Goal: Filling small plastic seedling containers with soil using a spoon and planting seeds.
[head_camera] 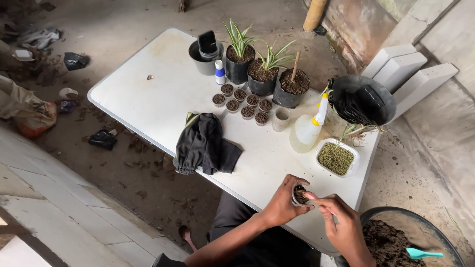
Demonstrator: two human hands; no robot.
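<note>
While we look down at the white rectangular folding desk [148, 94], our left hand [283, 202] is wrapped around a small clear plastic cup of dark soil [299, 194], fingers clamped on its wall, right at the near edge of the desk. Our right hand [341, 225] sits just beside it, fingers pinched together with one fingertip [310, 196] touching the cup's rim; whether anything is between them, we cannot tell.

Near the desk's middle, eight small soil-filled cups [242, 102] stand in two rows, with an empty clear cup [281, 118] just beside them. Behind the rows: a white bottle with blue cap [219, 72], a grey pot holding stacked black pots [205, 54], two black pots with striped green plants [252, 62], and a black grow bag of soil with a stick upright in it [292, 86]. A black cloth garment [205, 143] lies crumpled at the left near edge.

Toward the right edge, a translucent spray bottle with yellow nozzle [307, 129] stands next to a white tray of small green seeds [337, 158]; a black round tub with a black plastic bag [363, 100] is at the far right corner.

Off the desk, lower right, a black basin of soil [391, 237] holds a teal plastic scoop [423, 253]. Three white blocks [410, 69] lean by the wall.
</note>
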